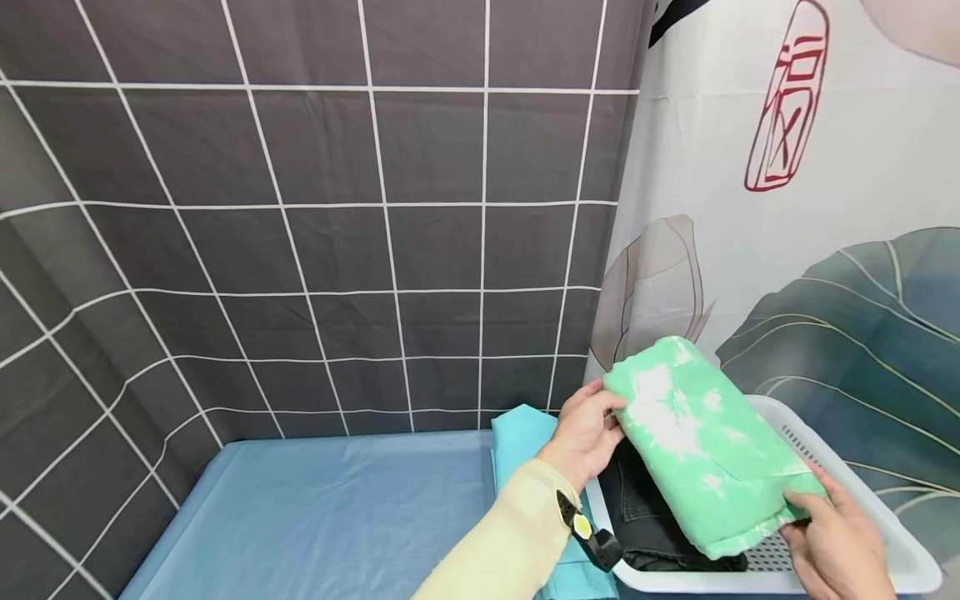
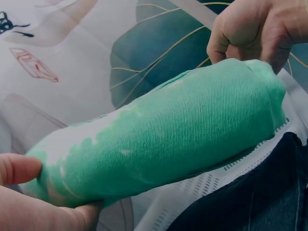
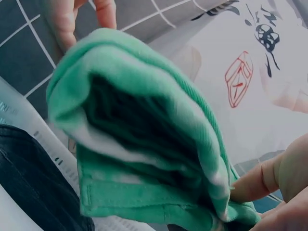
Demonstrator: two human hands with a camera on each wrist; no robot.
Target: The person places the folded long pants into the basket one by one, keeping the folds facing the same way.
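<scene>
A folded green and white tie-dye garment (image 1: 697, 450) is held up over a white plastic basket (image 1: 911, 550). My left hand (image 1: 588, 433) grips its far left end between thumb and fingers. At the near right end, my right hand (image 1: 843, 533) pinches the edge with the thumb on top. The right wrist view shows the open end of the green garment (image 3: 144, 115), its layers gaping around a dark hollow. Below it, dark folded jeans (image 1: 645, 508) lie in the left part of the basket, partly covered by the garment in the head view.
A folded turquoise cloth (image 1: 517, 433) lies on the blue-covered surface (image 1: 337, 508), against the basket's left side. Behind hangs a dark grey curtain with a white grid (image 1: 427, 250). A white curtain with leaf prints (image 1: 847, 333) hangs close along the basket's right side.
</scene>
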